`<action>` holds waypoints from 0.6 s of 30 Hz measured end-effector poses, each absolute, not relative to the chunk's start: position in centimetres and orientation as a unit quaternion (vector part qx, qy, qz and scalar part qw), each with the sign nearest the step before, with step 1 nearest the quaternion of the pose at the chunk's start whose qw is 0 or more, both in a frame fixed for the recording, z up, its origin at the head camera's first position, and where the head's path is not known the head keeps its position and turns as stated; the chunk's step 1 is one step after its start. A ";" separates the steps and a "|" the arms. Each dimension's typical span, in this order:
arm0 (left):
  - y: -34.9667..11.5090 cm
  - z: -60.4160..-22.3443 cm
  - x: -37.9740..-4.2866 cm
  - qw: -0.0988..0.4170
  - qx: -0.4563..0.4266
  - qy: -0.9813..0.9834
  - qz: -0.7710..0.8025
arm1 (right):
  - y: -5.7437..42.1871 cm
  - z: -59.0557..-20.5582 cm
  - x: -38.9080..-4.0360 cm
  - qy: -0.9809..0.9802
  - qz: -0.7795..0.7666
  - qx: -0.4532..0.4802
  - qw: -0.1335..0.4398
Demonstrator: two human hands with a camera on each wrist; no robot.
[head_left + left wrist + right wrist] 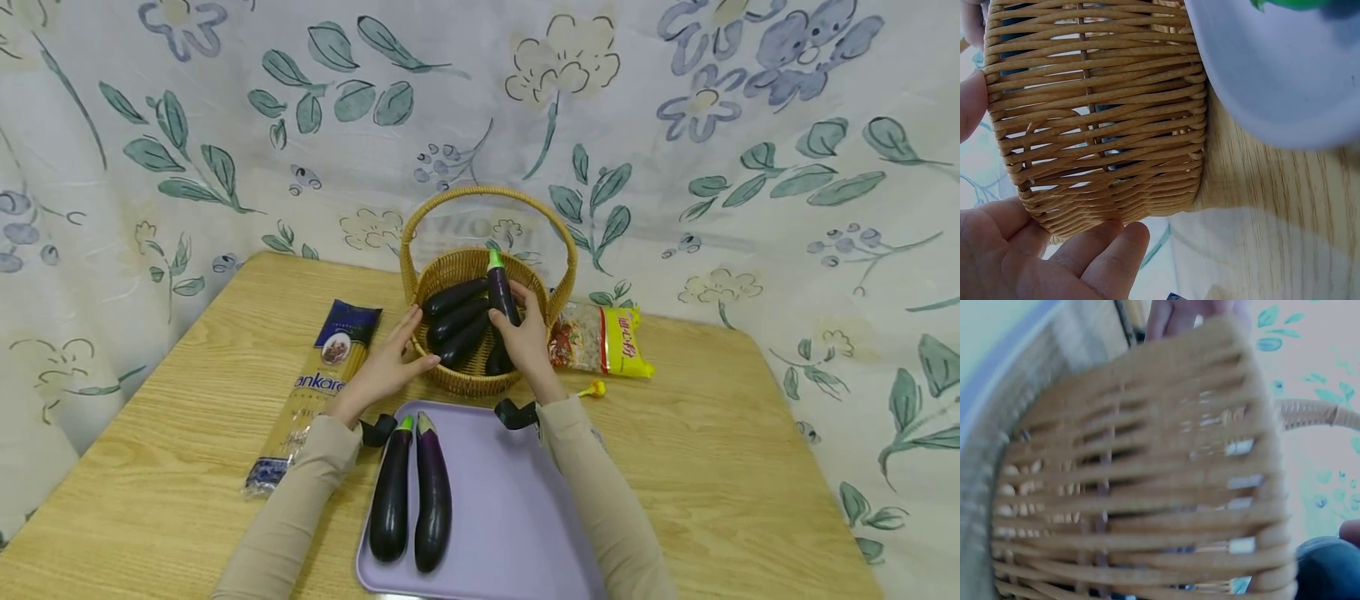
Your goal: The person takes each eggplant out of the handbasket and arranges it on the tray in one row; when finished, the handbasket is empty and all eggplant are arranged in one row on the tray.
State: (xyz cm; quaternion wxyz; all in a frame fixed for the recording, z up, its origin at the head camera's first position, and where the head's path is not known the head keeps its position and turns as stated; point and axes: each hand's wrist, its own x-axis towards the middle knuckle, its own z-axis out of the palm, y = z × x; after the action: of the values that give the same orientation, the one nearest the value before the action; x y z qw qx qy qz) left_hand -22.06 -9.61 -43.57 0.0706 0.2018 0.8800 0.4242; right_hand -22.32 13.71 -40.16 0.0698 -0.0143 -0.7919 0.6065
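A wicker basket with a tall arched handle holds several dark eggplants. My right hand grips one eggplant over the basket's right side, its green stem end pointing up. In the right wrist view, part of this dark eggplant shows beside the rim. My left hand rests on the basket's left side with fingers extended; the left wrist view shows its fingers against the weave. Two more eggplants, one with a green stem and one with a paler stem, lie side by side on a lilac tray.
A long pack of spaghetti lies left of the basket on the wooden table. At the right is a yellow-ended food packet, with a small yellow flower in front. A floral cloth hangs behind.
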 end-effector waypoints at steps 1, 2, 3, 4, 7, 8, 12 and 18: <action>-9.6 -43.6 -22.1 0.072 0.201 0.879 0.425 | 13.7 -40.2 -22.0 -0.787 0.612 -0.015 0.070; -9.5 -43.6 -22.1 0.073 0.202 0.879 0.426 | 13.8 -40.2 -21.8 -0.783 0.618 -0.015 0.071; -9.5 -43.7 -22.1 0.075 0.201 0.878 0.429 | 13.8 -40.2 -21.5 -0.777 0.625 -0.015 0.072; -9.5 -43.7 -22.1 0.075 0.202 0.877 0.429 | 13.8 -40.1 -21.2 -0.770 0.633 -0.013 0.074; -9.6 -43.7 -22.2 0.074 0.204 0.879 0.425 | 13.9 -40.1 -20.3 -0.752 0.655 -0.013 0.077; -9.6 -43.7 -22.2 0.075 0.204 0.879 0.424 | 14.0 -40.1 -19.9 -0.745 0.662 -0.012 0.079; -9.6 -43.5 -22.3 0.073 0.205 0.879 0.424 | 14.3 -40.2 -18.2 -0.731 0.677 -0.004 0.085; -9.5 -43.4 -22.4 0.080 0.211 0.877 0.424 | 14.4 -40.3 -13.8 -0.726 0.685 0.008 0.067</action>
State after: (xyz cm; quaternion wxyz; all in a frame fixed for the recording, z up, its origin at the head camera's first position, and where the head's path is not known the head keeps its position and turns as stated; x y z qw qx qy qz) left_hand -22.37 -9.52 -43.42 0.0804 0.2106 0.8770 0.4243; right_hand -13.82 14.43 -40.32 0.0671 0.0077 -0.7257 0.6847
